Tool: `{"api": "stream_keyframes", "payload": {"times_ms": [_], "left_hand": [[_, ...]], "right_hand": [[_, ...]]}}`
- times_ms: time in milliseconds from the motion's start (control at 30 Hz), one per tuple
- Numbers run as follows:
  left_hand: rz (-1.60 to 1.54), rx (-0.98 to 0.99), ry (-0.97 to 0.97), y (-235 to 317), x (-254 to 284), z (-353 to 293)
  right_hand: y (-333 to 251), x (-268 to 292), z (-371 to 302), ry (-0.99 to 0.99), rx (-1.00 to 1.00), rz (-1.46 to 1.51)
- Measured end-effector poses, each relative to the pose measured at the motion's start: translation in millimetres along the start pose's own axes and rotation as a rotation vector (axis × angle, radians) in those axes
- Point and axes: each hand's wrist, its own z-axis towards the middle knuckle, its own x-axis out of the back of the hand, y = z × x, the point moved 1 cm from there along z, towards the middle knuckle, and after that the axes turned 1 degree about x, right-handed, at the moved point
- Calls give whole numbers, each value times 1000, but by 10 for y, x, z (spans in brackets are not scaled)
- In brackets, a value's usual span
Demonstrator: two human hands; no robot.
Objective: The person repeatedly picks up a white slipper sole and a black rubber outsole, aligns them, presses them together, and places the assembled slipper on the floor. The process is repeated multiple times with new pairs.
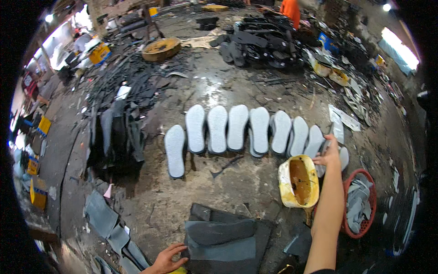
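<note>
My right hand (329,154) reaches across to the right end of a curved row of pale grey shoe insoles (238,128). Its fingers are spread over one insole there and partly cover it; whether they grip its edges is hard to see. Close below that hand stands a yellowed plastic tub (283,185) holding brown liquid. Near the lower edge, my left hand (169,259) is open, fingertips at the left edge of a dark grey sheet (221,251). A dark sole-shaped piece (219,232) lies on this sheet.
A red basket (349,230) of grey scraps stands right of my forearm. Grey strips (102,214) lie at lower left, with stacked black sheets (114,137) beyond. Farther off are a heap of black soles (262,41) and a round wooden block (162,49).
</note>
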Motion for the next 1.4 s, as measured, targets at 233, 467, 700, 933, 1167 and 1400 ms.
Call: {"api": "stream_keyframes", "payload": {"times_ms": [233,467,700,933,1167,1400], "left_hand": [[-448,100,-27,415,128,385],[-1382,312,90,1211,553,841],[-1140,92,225,1250,725,473],[-1671,186,-154,730,297,361],[-897,585,203,-160,-539,179],[-490,486,296,-323,-655,107]], "right_hand": [[628,-406,-1417,-498,551,221],[2755,-710,-3501,-1116,284,-90],[1997,-191,-3747,-321,959,-45],[2734,234,-3660,-598,352,282],[3489,869,-2851,-314,273,-467],[3802,996,-2580,-283,315,-540]]}}
